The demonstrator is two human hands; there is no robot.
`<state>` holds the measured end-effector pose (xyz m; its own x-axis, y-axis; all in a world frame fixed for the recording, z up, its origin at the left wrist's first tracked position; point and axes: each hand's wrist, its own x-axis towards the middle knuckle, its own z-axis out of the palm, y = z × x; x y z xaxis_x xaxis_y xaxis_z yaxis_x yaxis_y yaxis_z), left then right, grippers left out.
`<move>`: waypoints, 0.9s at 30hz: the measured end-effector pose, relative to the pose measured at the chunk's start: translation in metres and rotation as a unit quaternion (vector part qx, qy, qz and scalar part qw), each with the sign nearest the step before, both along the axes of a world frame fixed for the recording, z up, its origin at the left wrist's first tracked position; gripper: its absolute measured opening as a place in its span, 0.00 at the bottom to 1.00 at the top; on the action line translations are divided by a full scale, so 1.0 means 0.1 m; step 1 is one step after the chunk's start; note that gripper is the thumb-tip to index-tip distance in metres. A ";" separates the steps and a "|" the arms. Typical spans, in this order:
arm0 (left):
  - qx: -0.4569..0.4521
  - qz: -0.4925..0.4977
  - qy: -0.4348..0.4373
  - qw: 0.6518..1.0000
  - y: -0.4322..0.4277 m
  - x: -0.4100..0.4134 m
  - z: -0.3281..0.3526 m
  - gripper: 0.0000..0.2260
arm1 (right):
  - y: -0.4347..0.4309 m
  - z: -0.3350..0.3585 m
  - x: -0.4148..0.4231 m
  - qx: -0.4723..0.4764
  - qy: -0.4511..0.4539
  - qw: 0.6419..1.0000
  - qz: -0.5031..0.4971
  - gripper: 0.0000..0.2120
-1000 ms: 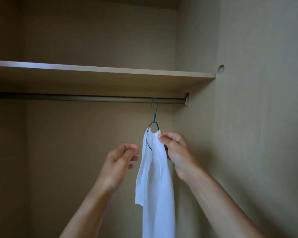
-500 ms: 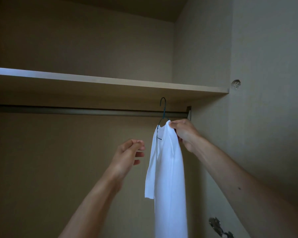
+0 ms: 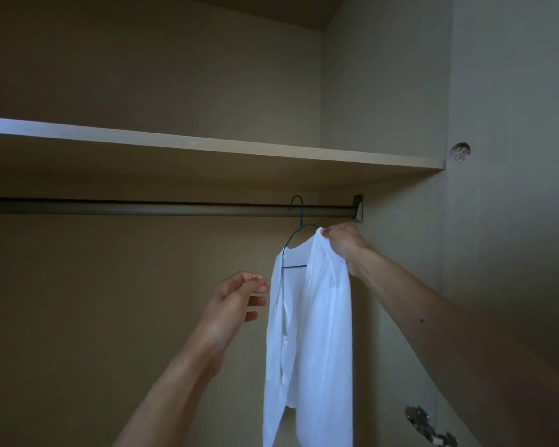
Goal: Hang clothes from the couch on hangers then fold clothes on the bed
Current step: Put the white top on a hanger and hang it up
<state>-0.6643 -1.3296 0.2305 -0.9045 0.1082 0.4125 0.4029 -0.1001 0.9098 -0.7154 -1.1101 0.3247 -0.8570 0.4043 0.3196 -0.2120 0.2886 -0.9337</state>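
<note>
A white shirt [image 3: 310, 317] hangs on a thin blue wire hanger [image 3: 296, 240]. The hanger's hook sits over the metal wardrobe rail [image 3: 162, 208], near the rail's right end. My right hand [image 3: 344, 243] pinches the shirt's shoulder at the hanger's right tip. Just left of the shirt my left hand [image 3: 236, 301] hovers with its fingers loosely curled, holding nothing and not touching the cloth.
A wooden shelf [image 3: 207, 146] runs across just above the rail. The wardrobe's side wall [image 3: 504, 221] stands close on the right, with a metal door hinge [image 3: 426, 422] low down. Left of the hanger the rail carries nothing.
The hanger with the shirt has gone up and its hook now sits over the rail. My right hand rose with it; my left hand stayed beside the shirt.
</note>
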 end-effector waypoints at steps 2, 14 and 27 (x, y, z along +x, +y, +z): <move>-0.003 -0.005 -0.005 1.000 -0.01 -0.06 -0.03 0.14 | 0.00 0.05 0.01 -0.028 0.017 0.999 -0.019 0.18; -0.005 -0.017 -0.030 0.999 -0.14 -0.20 -0.25 0.11 | 0.09 0.03 -0.53 0.048 -0.076 0.995 -0.033 0.14; 0.004 -0.031 -0.038 0.999 -0.31 -0.22 -0.32 0.16 | -0.02 -0.32 -0.53 0.232 -0.104 0.958 -0.132 0.13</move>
<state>-0.6859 -1.3610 0.1984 -0.9250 0.1626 0.3435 0.3249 -0.1305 0.9367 -0.7681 -1.1119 0.2924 -0.8091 0.4715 0.3507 0.1026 0.7010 -0.7057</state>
